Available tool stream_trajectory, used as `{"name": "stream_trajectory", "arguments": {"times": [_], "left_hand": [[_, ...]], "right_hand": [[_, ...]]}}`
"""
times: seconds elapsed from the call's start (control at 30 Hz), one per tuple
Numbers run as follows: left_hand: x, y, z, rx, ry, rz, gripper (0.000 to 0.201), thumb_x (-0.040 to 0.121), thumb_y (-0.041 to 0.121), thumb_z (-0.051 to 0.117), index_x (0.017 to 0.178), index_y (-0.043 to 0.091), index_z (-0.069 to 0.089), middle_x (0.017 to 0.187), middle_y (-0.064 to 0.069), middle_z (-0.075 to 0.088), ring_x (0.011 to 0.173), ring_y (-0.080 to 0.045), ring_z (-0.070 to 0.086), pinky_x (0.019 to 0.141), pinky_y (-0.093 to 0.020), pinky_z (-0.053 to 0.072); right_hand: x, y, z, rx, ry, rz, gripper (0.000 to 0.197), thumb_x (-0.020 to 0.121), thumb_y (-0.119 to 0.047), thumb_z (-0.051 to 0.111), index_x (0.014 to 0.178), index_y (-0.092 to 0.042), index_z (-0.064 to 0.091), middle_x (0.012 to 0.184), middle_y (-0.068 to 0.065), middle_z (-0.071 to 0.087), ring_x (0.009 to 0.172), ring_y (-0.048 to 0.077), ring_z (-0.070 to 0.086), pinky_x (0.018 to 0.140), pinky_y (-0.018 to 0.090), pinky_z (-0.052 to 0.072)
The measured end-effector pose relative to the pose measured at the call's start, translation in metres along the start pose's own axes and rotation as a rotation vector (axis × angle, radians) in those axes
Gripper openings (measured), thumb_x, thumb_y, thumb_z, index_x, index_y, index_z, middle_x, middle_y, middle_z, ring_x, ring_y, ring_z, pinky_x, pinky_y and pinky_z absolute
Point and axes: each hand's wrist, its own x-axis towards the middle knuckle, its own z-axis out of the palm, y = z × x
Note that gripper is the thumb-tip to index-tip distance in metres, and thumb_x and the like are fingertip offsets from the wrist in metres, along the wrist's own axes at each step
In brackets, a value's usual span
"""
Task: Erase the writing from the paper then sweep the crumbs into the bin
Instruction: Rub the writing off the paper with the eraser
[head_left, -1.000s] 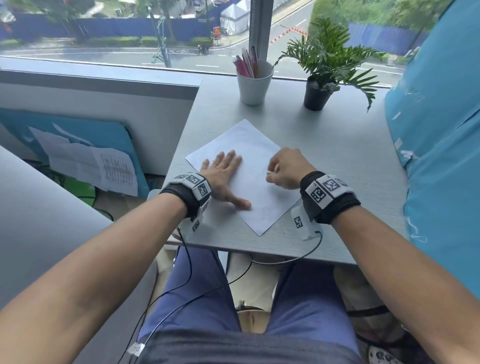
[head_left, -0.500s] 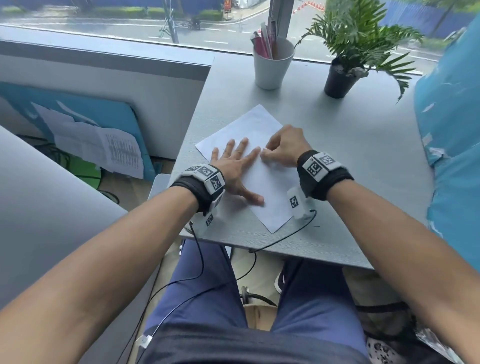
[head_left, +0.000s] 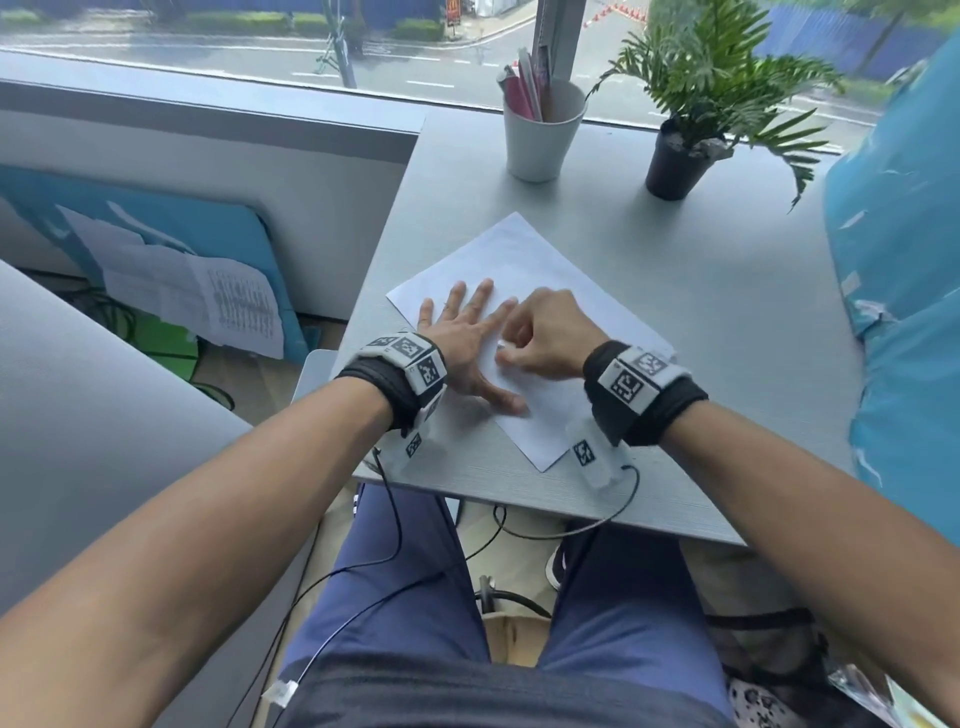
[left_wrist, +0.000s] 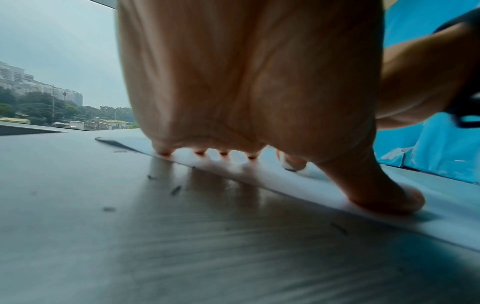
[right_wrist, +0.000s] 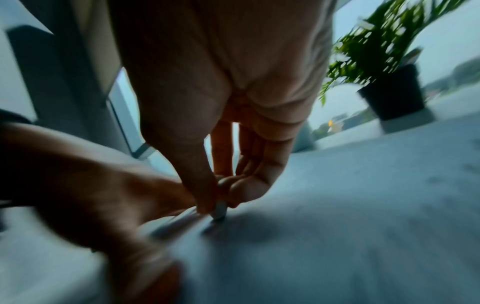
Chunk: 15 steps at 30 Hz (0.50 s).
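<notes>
1. The paper (head_left: 540, 270) lies flat on the grey tabletop (head_left: 727, 322), turned so that one corner points to the near edge of the tabletop.
2. The eraser (right_wrist: 220, 209), a small pale piece, stands with its lower end on the paper, near the middle of the sheet; most of it is hidden by the fingers.
3. The right hand (head_left: 545, 335) is curled, and its thumb and fingertips pinch the eraser and press it down on the paper.
4. The left hand (head_left: 467, 338) lies flat on the left part of the paper with fingers straight and spread; the thumb presses near the paper's near-left edge. It holds nothing.
5. Small dark crumbs (left_wrist: 176, 190) lie on the tabletop just beside the left edge of the paper.
6. Beyond the paper, by the window, stand a white cup (head_left: 543, 135) with pens and a potted plant (head_left: 680, 161).
7. Compared with one second ago, the right hand has moved left over the paper and now almost touches the left hand; the left hand stays flat in the same place on the sheet.
</notes>
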Motion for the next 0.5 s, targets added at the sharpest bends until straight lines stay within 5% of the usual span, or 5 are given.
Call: {"name": "stream_trajectory", "arguments": {"times": [0.2, 0.33, 0.5], "left_hand": [[-0.003, 0.002, -0.001, 0.019, 0.003, -0.027, 0.144, 0.047, 0.094, 0.062, 0.153, 0.040, -0.019, 0.160, 0.003, -0.033, 0.147, -0.029, -0.029, 0.115, -0.061, -0.014], [-0.002, 0.001, -0.001, 0.045, 0.016, -0.030, 0.142, 0.048, 0.095, 0.060, 0.153, 0.042, -0.019, 0.160, 0.003, -0.033, 0.147, -0.029, -0.030, 0.114, -0.064, -0.013], [-0.003, 0.000, 0.000, 0.048, 0.001, -0.026, 0.140, 0.047, 0.098, 0.056, 0.152, 0.044, -0.019, 0.159, 0.004, -0.034, 0.146, -0.028, -0.030, 0.113, -0.063, -0.015]], "right_hand": [[0.022, 0.031, -0.032, 0.069, 0.229, 0.207, 0.012, 0.073, -0.024, 0.076, 0.077, -0.012, 0.077, 0.074, 0.001, 0.071, 0.070, 0.010, 0.060, 0.067, 0.019, 0.044], [-0.008, 0.049, -0.039, 0.007, 0.085, 0.266, 0.013, 0.072, -0.026, 0.078, 0.078, -0.015, 0.077, 0.071, 0.000, 0.070, 0.075, 0.015, 0.064, 0.077, 0.027, 0.055], [-0.042, 0.075, -0.037, -0.084, 0.024, 0.339, 0.015, 0.083, -0.029, 0.070, 0.092, -0.016, 0.072, 0.097, 0.004, 0.069, 0.097, 0.024, 0.062, 0.084, 0.028, 0.048]]}}
